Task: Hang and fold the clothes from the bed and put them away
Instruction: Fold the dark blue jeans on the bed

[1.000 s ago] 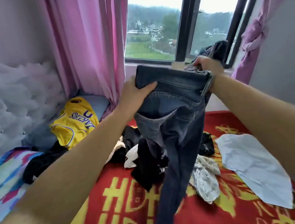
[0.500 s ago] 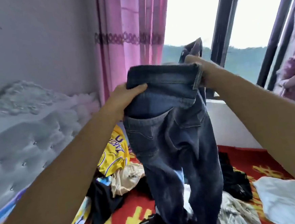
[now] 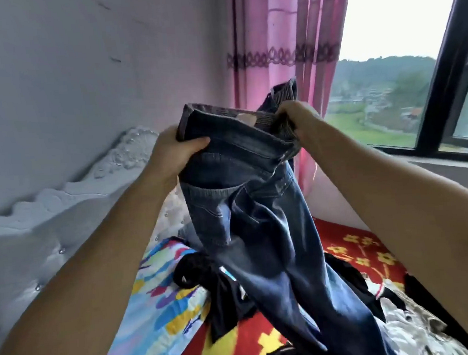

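- Holding the jeans [image 3: 248, 232] up in the air over the bed [image 3: 352, 240], you have both hands on the waistband.
- Your left hand [image 3: 175, 154] grips the left end of the waistband, thumb in front and the other fingers hidden behind the cloth.
- Your right hand [image 3: 297, 119] bunches and pinches the right end of the waistband.
- The jeans look thick and a bit heavy. They are soft and floppy, so the legs hang down and will swing when you move.
- They should not slip much, and they will not break.
- The waistband is the strongest place to hold. To fold them, you could next take hold lower down the legs, so both legs lie together.
- Under the hanging legs there is a heap of black clothes [image 3: 207, 286] on the bed. The legs could catch on it or drag it along.
- A bright patterned blanket [image 3: 153, 309] lies just beside the heap, and a white cloth [image 3: 404, 329] lies near your right arm.
- A pink curtain [image 3: 281, 47] and the window [image 3: 443, 82] are behind the jeans, well apart from your hands.
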{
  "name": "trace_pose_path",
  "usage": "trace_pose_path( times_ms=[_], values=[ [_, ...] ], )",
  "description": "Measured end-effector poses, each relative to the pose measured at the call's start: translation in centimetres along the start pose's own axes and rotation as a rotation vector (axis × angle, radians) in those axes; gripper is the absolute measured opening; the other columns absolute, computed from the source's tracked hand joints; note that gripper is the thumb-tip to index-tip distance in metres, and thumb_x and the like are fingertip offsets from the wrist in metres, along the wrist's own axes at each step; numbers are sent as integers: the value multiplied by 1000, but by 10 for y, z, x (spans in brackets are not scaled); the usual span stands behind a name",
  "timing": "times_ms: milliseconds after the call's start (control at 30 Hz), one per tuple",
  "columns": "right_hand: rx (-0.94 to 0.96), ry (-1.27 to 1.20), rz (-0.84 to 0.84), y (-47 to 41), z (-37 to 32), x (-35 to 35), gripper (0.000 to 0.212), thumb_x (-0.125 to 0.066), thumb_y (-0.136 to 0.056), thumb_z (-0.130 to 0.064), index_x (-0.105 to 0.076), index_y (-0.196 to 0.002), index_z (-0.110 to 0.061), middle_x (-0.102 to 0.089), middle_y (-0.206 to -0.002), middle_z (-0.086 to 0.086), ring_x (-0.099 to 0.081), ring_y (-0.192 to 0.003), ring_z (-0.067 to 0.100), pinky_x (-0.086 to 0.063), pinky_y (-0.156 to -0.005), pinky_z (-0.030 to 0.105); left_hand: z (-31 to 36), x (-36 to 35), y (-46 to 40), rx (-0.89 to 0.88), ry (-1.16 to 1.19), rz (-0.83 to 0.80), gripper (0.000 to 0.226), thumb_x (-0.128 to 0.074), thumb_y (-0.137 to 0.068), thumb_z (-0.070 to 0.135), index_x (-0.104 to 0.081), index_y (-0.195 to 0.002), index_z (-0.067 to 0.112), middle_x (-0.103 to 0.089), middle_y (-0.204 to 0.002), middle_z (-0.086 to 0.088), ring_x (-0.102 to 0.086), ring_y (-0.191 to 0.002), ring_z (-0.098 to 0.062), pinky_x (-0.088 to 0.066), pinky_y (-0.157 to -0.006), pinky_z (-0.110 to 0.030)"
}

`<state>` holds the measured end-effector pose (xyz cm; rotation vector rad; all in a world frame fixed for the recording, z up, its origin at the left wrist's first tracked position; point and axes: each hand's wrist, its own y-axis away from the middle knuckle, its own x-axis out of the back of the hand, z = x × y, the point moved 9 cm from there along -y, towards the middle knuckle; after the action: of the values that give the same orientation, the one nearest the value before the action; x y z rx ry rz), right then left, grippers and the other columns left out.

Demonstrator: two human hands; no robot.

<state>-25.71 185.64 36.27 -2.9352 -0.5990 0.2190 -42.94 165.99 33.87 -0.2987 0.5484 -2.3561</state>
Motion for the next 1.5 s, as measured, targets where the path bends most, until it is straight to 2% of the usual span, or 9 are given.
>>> trace_pose_path(
  times_ms=[133, 267, 600, 700, 833, 1000, 1100, 1267, 1500],
  values=[
    [208, -353, -88, 13, -87, 15, 17, -35, -81, 10, -49, -81, 1, -48, -83, 18, -55, -77, 31, -52, -77, 40, 128, -25, 31, -443, -298, 94, 18, -72, -80, 22, -64, -95, 23, -63, -87, 13, -59, -79, 4, -48, -71, -13],
    [173, -318, -38, 34, -74, 100, 20, -29, -87, 0, -46, -78, -5, -47, -72, 12, -51, -65, 25, -48, -74, 36, 147, -138, 87, -533, -402, -309, 23, -71, -81, 19, -54, -91, 29, -57, -77, 16, -53, -67, 17, -38, -59, 1],
    [-519, 67, 483, 255, 260, 510, 22, -37, -95, -1, -55, -98, -12, -65, -59, 2, -60, -56, 17, -49, -60, 27, -97, -454, 467, -258, -483, -1557, 81, -70, -82, 36, -25, -147, 24, -51, -133, -12, -51, -119, -33, -44, -92, -37],
    [-802, 160, 788, 393, 354, 628, 23, -35, -100, -6, -52, -110, -17, -64, -95, 2, -60, -86, 20, -40, -71, 29, -180, -482, 613, 2, -508, -1956, 79, -65, -87, 38, -18, -150, 27, -33, -142, -12, -43, -125, -36, -37, -101, -42],
    [-1076, 284, 771, 501, 433, 707, 31, -40, -95, 0, -55, -119, -12, -54, -107, 10, -56, -106, 26, -41, -91, 40, -272, -513, 690, 197, -636, -1985, 52, -56, -90, 30, -42, -137, 14, -48, -132, -17, -47, -121, -33, -39, -99, -37],
    [-1182, 368, 563, 532, 509, 720, 30, -42, -96, -2, -57, -120, -9, -64, -116, 16, -61, -96, 23, -43, -71, 29, -349, -539, 745, 316, -830, -1867, 31, -47, -93, 26, -50, -118, 7, -55, -124, -16, -51, -116, -34, -42, -91, -40],
    [-1127, 449, 443, 510, 556, 714, 32, -39, -95, 2, -60, -119, -2, -65, -113, 21, -64, -88, 29, -43, -58, 27, -372, -556, 774, 502, -855, -1671, 41, -41, -98, 39, -43, -127, 10, -50, -130, -12, -50, -120, -30, -41, -93, -39],
    [-916, 621, 388, 426, 602, 718, 37, -48, -95, -14, -55, -131, -5, -61, -125, 12, -61, -109, 27, -49, -96, 41, -407, -583, 814, 688, -1087, -1459, 90, -38, -91, 64, -1, -151, 8, -24, -150, -14, -41, -129, -30, -42, -96, -38],
    [-1061, 476, 371, 393, 657, 708, 26, -60, -94, -26, -55, -100, -1, -52, -86, 9, -55, -81, 25, -51, -75, 40, -408, -587, 808, 497, -1129, -1590, 78, -44, -95, 21, 8, -150, 2, -33, -148, -12, -56, -115, -25, -48, -86, -36]
  ],
)
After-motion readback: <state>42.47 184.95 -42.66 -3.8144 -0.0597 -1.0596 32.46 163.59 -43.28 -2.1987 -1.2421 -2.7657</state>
